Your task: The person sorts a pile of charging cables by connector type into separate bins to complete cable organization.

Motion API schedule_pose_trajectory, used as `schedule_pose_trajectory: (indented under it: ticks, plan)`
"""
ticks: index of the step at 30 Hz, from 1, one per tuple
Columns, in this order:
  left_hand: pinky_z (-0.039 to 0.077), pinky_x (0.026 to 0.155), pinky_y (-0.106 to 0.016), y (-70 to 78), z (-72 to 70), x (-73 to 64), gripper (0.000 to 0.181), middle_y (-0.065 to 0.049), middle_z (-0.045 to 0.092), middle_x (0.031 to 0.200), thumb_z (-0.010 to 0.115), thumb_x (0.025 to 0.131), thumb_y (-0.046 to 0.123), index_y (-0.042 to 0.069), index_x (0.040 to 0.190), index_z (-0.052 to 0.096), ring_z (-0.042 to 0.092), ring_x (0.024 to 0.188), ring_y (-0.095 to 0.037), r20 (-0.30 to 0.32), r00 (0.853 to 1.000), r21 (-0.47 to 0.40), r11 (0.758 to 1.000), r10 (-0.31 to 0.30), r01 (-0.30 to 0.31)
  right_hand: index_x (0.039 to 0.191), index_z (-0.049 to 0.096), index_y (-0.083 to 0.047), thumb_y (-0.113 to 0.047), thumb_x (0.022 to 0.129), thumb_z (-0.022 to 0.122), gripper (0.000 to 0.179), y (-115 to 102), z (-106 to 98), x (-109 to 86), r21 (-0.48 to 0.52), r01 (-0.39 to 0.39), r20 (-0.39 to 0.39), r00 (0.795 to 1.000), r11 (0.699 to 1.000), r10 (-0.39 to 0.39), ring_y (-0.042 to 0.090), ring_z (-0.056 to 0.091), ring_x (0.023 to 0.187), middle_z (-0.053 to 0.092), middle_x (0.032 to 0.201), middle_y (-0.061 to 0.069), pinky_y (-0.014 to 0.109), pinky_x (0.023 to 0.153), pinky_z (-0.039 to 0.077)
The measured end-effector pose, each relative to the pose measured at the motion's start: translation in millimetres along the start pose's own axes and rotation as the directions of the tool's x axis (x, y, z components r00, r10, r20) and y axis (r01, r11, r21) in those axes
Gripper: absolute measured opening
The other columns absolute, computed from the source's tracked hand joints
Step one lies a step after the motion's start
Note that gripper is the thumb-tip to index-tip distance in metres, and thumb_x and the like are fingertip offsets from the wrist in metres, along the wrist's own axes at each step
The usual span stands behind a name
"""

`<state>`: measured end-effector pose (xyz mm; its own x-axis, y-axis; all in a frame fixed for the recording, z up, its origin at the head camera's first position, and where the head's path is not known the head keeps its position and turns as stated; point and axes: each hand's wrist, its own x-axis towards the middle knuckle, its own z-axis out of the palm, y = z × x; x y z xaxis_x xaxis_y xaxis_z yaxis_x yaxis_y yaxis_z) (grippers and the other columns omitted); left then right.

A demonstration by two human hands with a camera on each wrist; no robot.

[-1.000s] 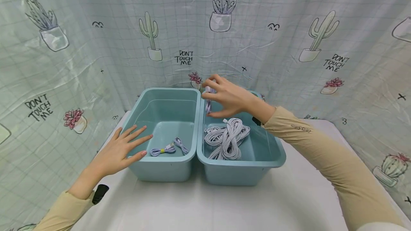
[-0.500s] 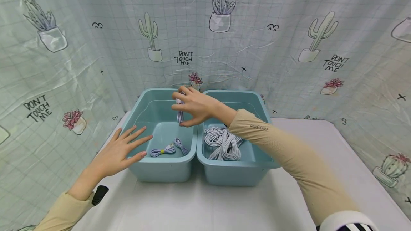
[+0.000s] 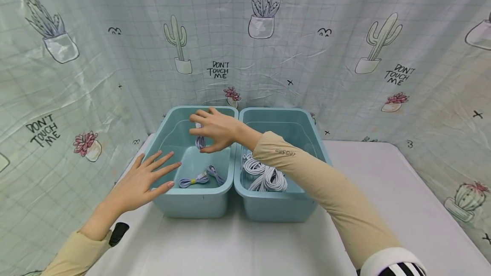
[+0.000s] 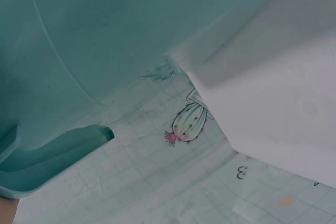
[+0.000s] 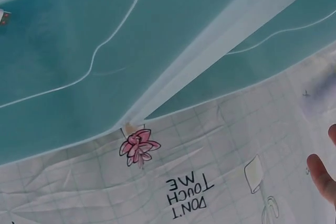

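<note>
Above the left teal bin (image 3: 207,191), my right hand (image 3: 219,129) pinches a coiled lilac cable (image 3: 200,142) between thumb and fingers. The cable hangs upright below the palm side, partly hidden by the fingers. In the right wrist view only fingertips (image 5: 319,169) show at the right edge. My left hand (image 3: 140,185), fingers spread and straight, lies over the left bin's near-left rim. On that bin's floor are a lilac cable with a yellow tie (image 3: 193,180) and another lilac cable bundle (image 3: 215,174). The left wrist view shows mainly teal bin wall (image 4: 121,30).
A second teal bin (image 3: 281,197) stands right alongside, with thick coils of white cable (image 3: 266,178) near its front left, partly under my right forearm. Both bins stand on a white table (image 3: 245,246). A cactus-print curtain (image 3: 307,54) hangs behind and to the sides.
My right hand has carried the lilac cable leftward from above the right bin to over the left bin, ending slightly lower. The left hand stays in place.
</note>
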<state>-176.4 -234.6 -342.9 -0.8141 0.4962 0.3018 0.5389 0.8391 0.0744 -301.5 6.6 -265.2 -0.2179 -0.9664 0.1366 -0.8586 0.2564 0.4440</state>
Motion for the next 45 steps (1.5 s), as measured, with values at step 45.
schedule_pose_trajectory:
  ticks: [45]
  plan:
    - [0.01, 0.104, -0.062, -0.4, 0.0, -2.8, 0.05, -0.001, 0.028, 0.147, 0.055, 0.087, 0.027, 0.028, 0.135, 0.04, 0.022, 0.136, -0.03, -0.082, 0.996, -0.141, 0.989, 0.023, -0.035, 0.106, 0.061, -0.016, -0.028, 0.081, 0.063, 0.029, 12.2, -30.5, -192.6, 0.205, -0.297, -0.219, 0.915, 0.933, 0.339, 0.022, 0.05, 0.1, 0.056, 0.105, 0.004, 0.041, 0.083, 0.044]
